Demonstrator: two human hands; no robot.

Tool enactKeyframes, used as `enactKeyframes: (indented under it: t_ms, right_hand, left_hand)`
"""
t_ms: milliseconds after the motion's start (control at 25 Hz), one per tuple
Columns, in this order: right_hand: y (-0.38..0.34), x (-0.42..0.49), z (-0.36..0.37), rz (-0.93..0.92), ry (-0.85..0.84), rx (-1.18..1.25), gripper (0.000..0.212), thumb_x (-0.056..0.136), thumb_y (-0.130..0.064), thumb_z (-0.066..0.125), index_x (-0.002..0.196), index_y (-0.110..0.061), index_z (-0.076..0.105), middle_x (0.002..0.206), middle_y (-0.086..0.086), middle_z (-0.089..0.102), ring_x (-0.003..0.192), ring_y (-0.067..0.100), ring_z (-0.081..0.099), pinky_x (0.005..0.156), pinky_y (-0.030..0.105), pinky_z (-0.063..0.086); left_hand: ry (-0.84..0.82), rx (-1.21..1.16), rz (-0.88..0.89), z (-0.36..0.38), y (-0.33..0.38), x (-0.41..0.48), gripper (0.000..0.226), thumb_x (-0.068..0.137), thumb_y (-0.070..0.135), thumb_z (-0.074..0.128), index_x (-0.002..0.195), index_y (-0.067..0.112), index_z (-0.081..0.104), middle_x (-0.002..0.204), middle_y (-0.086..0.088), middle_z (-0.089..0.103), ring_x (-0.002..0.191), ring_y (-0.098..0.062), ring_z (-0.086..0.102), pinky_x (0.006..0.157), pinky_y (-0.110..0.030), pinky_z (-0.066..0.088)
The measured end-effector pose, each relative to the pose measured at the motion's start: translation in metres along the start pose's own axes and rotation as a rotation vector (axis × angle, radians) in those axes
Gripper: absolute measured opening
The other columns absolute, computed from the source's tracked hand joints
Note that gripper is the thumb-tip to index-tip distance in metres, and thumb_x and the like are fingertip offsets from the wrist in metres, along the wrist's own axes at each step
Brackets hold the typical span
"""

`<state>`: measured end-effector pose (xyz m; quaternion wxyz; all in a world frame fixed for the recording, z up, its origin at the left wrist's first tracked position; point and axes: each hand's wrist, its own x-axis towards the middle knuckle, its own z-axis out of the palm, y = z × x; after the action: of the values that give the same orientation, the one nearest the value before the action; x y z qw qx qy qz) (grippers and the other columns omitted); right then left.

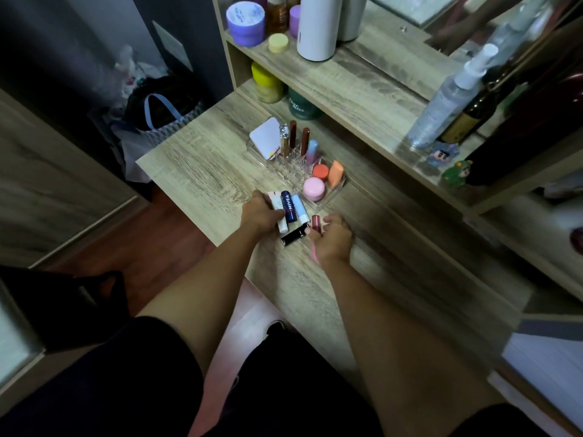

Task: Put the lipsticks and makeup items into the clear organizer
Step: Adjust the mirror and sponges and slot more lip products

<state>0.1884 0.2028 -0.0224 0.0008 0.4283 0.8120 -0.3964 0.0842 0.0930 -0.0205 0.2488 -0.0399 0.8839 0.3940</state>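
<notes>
The clear organizer [295, 167] stands on the wooden dresser top [202, 171], already partly filled: a white compact [266, 137] leans in its rear-left section, a gold-toned tube [284, 141], two brown tubes [298, 137] and a blue-and-pink stick [312, 152] stand upright in its slots, and a pink jar [314, 188], an orange-lidded jar [320, 171] and an orange sponge [335, 174] sit in its right-hand tray. Just in front of it a row of loose sticks lies on the wood: a white tube [277, 209], a dark blue NIVEA stick [289, 205], a light blue stick [299, 209] and a black lipstick [294, 235]. The left hand [260, 214] curls around the white tube, fingers closed on it. The right hand [332, 238] pinches a dark red lipstick [316, 223] between thumb and fingers, with a thin pink item [315, 252] showing beneath its palm. Behind the organizer, shelves carry a yellow-lidded jar [267, 83], a green jar [299, 105], a purple tub [246, 23] and a white bottle [318, 26].
</notes>
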Motion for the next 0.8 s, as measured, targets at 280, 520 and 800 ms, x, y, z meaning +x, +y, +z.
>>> enactKeyframes:
  t_ms: [280,520,800]
  right_hand:
    - [0.0,-0.001,-0.003,-0.011,-0.023,-0.003,0.037,0.08,-0.004,0.07,0.114,-0.005,0.056,0.116,0.02,0.066,0.105,0.032,0.064,0.094,0.036,0.051]
    - [-0.007,-0.008,-0.027,-0.165,0.126,0.185,0.047,0.078,-0.001,0.067,0.123,-0.01,0.057,0.102,0.011,0.073,0.077,0.011,0.065,0.054,-0.004,0.038]
    - [-0.053,0.022,-0.044,-0.302,0.095,0.426,0.033,0.084,-0.002,0.064,0.116,-0.01,0.063,0.075,-0.012,0.067,0.064,-0.021,0.061,0.065,0.002,0.051]
  left_hand:
    - [-0.036,-0.183,-0.082,-0.003,-0.007,-0.003,0.039,0.072,0.013,0.072,0.104,0.008,0.052,0.109,-0.019,0.064,0.097,-0.032,0.066,0.082,-0.046,0.058]
    - [-0.14,-0.377,-0.01,-0.03,0.001,-0.006,0.01,0.078,0.005,0.063,0.076,0.014,0.059,0.071,-0.007,0.056,0.053,-0.012,0.057,0.047,-0.021,0.044]
    - [-0.055,-0.537,0.205,-0.059,0.042,0.012,0.008,0.087,0.019,0.061,0.081,0.014,0.063,0.076,-0.004,0.063,0.071,-0.018,0.062,0.066,-0.027,0.055]
